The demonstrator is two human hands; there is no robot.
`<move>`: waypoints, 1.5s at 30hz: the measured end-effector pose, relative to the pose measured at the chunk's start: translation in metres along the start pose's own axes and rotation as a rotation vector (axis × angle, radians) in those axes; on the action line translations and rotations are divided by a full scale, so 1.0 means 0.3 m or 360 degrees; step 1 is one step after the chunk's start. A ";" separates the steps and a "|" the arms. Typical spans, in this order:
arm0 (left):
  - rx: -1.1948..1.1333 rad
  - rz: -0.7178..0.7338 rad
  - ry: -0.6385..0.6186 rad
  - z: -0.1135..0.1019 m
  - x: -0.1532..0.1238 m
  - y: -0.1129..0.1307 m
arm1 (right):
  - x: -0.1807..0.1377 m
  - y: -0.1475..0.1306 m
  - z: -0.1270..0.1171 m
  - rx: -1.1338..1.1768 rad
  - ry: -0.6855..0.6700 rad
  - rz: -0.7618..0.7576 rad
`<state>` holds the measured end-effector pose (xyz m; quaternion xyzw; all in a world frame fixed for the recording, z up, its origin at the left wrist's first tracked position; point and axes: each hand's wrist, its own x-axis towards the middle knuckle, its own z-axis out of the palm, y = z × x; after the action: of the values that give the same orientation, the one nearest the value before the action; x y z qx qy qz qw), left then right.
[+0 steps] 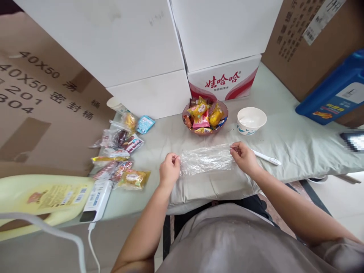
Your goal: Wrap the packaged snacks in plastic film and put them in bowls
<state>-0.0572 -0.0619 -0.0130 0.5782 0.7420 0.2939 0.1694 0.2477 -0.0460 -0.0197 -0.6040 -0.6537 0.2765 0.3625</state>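
A clear plastic bag, crinkled and flat, is stretched sideways low over the covered table. My left hand pinches its left end and my right hand pinches its upper right corner. Just right of my right hand lies a white handled tool, its other end hidden behind the hand. Beyond the bag stands a pinkish glass bowl full of wrapped snacks. A white paper bowl with a blue pattern sits behind my right hand.
Several packaged snacks lie in a pile on the left, near a white power bank with a cable and a pale yellow jug. White cartons stand at the back. A blue jug leans at the right.
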 end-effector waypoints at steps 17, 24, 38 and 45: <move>0.0634 0.0954 0.0207 0.069 -0.043 0.090 | 0.044 -0.039 0.070 -0.1327 -0.0290 0.0097; 0.0699 0.1256 -0.0577 0.157 -0.088 0.110 | 0.108 -0.003 -0.020 -0.1290 -0.0160 0.0308; 0.0848 0.0829 -0.0400 0.010 -0.044 -0.075 | -0.008 0.078 -0.003 -0.1034 -0.0489 -0.0848; 0.0470 0.1316 -0.0346 -0.113 -0.132 -0.132 | -0.078 0.120 -0.133 -0.0674 -0.0513 -0.1130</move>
<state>-0.0966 -0.1142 -0.0154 0.8716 0.4604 0.1654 0.0304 0.3013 -0.0680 -0.0283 -0.3521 -0.9111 0.0854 0.1966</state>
